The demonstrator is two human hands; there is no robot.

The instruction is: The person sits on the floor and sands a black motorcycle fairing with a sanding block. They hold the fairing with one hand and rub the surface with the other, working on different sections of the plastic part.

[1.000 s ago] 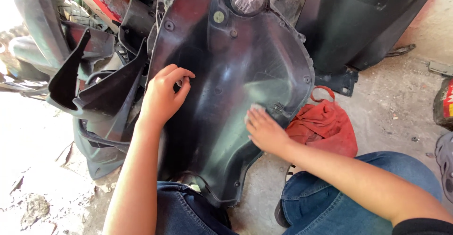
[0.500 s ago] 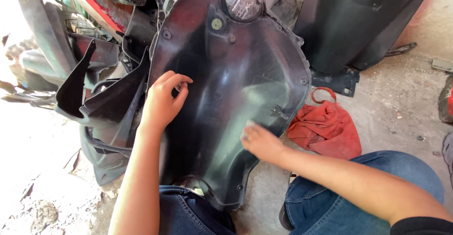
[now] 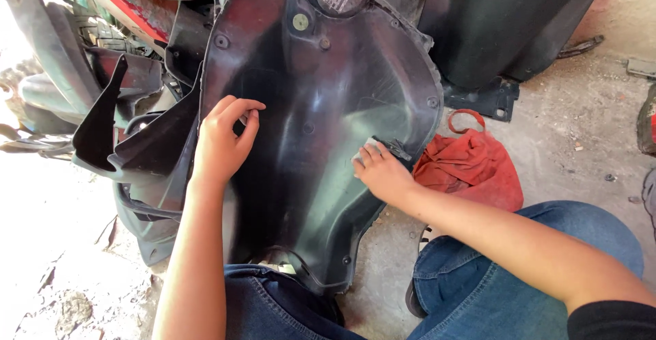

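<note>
More loose black plastic panels (image 3: 130, 121) are piled at the left. The big black scooter cover (image 3: 328, 128) is propped on the knees, inside up. Its left edge is held by the left hand (image 3: 222, 142), fingers curled. Its right edge is pressed by the right hand (image 3: 383, 172), fingers flat. Bare concrete floor (image 3: 581, 128) is seen beyond the red rag (image 3: 471, 166).

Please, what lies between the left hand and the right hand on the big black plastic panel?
In the head view, only the bare inner surface of the black plastic panel lies between the left hand and the right hand: dark, glossy, with nothing on it.
</note>
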